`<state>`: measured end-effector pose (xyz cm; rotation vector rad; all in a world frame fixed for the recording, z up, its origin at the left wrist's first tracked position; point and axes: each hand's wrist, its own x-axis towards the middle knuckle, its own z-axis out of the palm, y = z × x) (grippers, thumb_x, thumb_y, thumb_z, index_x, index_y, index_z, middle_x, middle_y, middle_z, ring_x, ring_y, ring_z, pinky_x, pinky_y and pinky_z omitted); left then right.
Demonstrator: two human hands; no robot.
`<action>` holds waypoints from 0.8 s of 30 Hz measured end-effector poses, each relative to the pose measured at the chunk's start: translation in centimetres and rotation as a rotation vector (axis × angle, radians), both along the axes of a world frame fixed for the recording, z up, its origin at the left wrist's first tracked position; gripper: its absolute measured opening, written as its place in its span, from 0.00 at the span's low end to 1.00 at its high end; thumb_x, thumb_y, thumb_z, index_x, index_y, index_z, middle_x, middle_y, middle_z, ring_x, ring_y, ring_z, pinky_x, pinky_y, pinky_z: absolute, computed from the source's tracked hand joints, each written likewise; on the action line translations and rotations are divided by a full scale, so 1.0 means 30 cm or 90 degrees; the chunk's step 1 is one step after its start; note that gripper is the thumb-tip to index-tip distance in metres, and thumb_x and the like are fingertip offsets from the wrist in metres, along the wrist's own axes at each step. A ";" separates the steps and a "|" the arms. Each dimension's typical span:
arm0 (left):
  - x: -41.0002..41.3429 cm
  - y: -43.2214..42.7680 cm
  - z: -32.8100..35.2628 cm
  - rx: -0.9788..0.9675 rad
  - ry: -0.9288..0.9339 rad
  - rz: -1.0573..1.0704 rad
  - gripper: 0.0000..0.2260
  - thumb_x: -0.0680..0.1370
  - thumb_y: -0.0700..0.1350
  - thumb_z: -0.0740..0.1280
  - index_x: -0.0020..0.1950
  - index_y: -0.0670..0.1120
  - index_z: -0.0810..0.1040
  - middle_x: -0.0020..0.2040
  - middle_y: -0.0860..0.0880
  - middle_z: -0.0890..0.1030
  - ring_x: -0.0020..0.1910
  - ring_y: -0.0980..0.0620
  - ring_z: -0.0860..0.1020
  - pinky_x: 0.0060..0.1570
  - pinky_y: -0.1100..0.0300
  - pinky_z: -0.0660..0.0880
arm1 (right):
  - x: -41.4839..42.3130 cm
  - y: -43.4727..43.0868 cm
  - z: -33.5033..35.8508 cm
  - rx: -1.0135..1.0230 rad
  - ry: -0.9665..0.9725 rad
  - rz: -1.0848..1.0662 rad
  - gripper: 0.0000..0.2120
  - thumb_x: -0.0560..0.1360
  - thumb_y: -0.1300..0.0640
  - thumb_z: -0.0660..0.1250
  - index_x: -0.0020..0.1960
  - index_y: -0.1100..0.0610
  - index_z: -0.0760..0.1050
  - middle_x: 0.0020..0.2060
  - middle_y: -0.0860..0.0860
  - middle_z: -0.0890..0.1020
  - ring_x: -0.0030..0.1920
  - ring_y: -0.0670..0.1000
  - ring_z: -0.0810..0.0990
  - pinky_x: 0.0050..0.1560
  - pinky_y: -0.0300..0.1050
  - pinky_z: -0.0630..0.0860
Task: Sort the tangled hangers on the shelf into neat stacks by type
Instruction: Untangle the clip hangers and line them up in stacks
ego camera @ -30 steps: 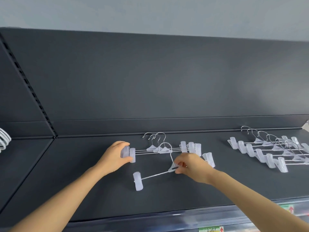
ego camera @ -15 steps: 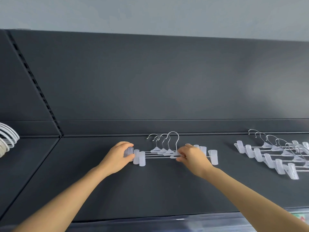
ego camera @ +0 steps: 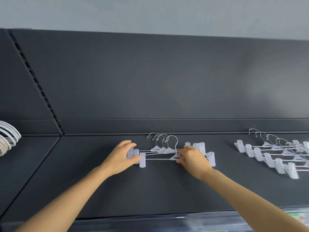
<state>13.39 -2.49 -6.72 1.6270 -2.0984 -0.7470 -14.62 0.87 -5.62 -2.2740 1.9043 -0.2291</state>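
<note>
Well, the job looks partly done. A few see-through plastic clip hangers with silver wire hooks (ego camera: 163, 149) lie in a small stack near the back edge of the dark grey metal shelf (ego camera: 167, 190), about halfway along. The front hanger (ego camera: 142, 162) sits a little off from the rest, so I think it needs a nudge. The left hand (ego camera: 120, 158) curls its fingers round the clips at the left end. The right hand (ego camera: 192, 158) pinches the front hanger by its hook base. A longer row of the same clip hangers (ego camera: 267, 153) lies like steps toward the right edge. White curved hangers (ego camera: 8, 136) sit at the left edge.
</note>
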 end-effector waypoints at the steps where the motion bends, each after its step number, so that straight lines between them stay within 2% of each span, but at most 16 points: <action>1: -0.006 0.002 0.000 -0.001 -0.008 -0.003 0.28 0.74 0.56 0.68 0.72 0.51 0.66 0.75 0.56 0.58 0.73 0.57 0.59 0.68 0.60 0.60 | 0.000 0.003 0.002 0.000 0.003 0.001 0.17 0.78 0.51 0.62 0.33 0.51 0.61 0.38 0.50 0.67 0.41 0.53 0.66 0.34 0.41 0.60; 3: -0.014 0.003 0.000 -0.014 -0.023 0.000 0.31 0.73 0.57 0.69 0.73 0.51 0.65 0.75 0.56 0.56 0.74 0.57 0.57 0.69 0.58 0.60 | -0.007 0.004 0.002 -0.025 0.003 0.006 0.11 0.77 0.49 0.62 0.42 0.55 0.71 0.43 0.51 0.71 0.46 0.53 0.69 0.42 0.42 0.64; 4: -0.015 0.002 -0.002 -0.018 -0.023 0.006 0.31 0.72 0.58 0.69 0.73 0.51 0.64 0.76 0.56 0.55 0.74 0.56 0.57 0.70 0.58 0.60 | -0.014 0.004 0.001 -0.045 0.003 0.012 0.12 0.77 0.47 0.63 0.48 0.57 0.75 0.47 0.51 0.73 0.50 0.54 0.70 0.47 0.42 0.67; 6: -0.018 -0.002 -0.005 -0.011 -0.012 0.016 0.33 0.71 0.58 0.70 0.73 0.52 0.64 0.76 0.55 0.54 0.74 0.56 0.58 0.69 0.58 0.61 | -0.026 0.007 0.008 -0.076 0.005 0.026 0.18 0.76 0.45 0.63 0.59 0.56 0.74 0.58 0.50 0.74 0.59 0.54 0.70 0.55 0.41 0.67; 8: -0.025 -0.004 -0.007 0.004 -0.002 0.014 0.33 0.71 0.57 0.71 0.73 0.52 0.65 0.76 0.54 0.54 0.73 0.56 0.59 0.67 0.59 0.61 | -0.029 0.015 0.015 -0.086 0.006 0.043 0.21 0.77 0.44 0.61 0.64 0.55 0.71 0.64 0.49 0.70 0.64 0.53 0.68 0.57 0.40 0.65; 11: -0.041 -0.006 -0.013 0.004 -0.009 0.008 0.31 0.70 0.56 0.72 0.71 0.52 0.67 0.76 0.54 0.56 0.74 0.55 0.58 0.68 0.57 0.61 | -0.025 0.020 -0.005 -0.073 0.011 0.074 0.22 0.78 0.45 0.59 0.66 0.58 0.67 0.65 0.51 0.69 0.64 0.54 0.68 0.60 0.42 0.64; 14: -0.062 -0.009 -0.018 0.002 -0.013 0.000 0.27 0.70 0.55 0.72 0.68 0.53 0.70 0.75 0.53 0.57 0.74 0.54 0.57 0.68 0.57 0.61 | -0.037 0.023 -0.036 -0.060 0.041 0.070 0.25 0.79 0.47 0.58 0.71 0.59 0.62 0.68 0.52 0.68 0.69 0.54 0.64 0.70 0.44 0.57; 16: -0.081 -0.012 -0.016 0.006 -0.013 -0.008 0.25 0.70 0.54 0.72 0.66 0.53 0.72 0.75 0.53 0.58 0.74 0.54 0.57 0.68 0.57 0.60 | -0.057 0.024 -0.044 -0.056 0.041 0.058 0.26 0.79 0.47 0.58 0.72 0.58 0.61 0.69 0.52 0.69 0.71 0.53 0.62 0.73 0.46 0.54; 21: -0.167 -0.022 -0.016 0.013 -0.015 -0.036 0.24 0.71 0.54 0.71 0.66 0.54 0.71 0.75 0.53 0.58 0.75 0.54 0.54 0.70 0.55 0.59 | -0.143 0.033 -0.049 -0.079 0.042 0.046 0.19 0.79 0.49 0.59 0.66 0.59 0.67 0.63 0.52 0.74 0.65 0.54 0.69 0.67 0.45 0.62; 24: -0.228 -0.029 -0.018 0.014 -0.020 -0.053 0.25 0.71 0.54 0.71 0.66 0.54 0.71 0.75 0.53 0.58 0.76 0.53 0.52 0.71 0.54 0.58 | -0.200 0.040 -0.052 -0.083 0.046 0.030 0.17 0.79 0.49 0.59 0.63 0.59 0.69 0.59 0.52 0.76 0.62 0.55 0.70 0.65 0.46 0.64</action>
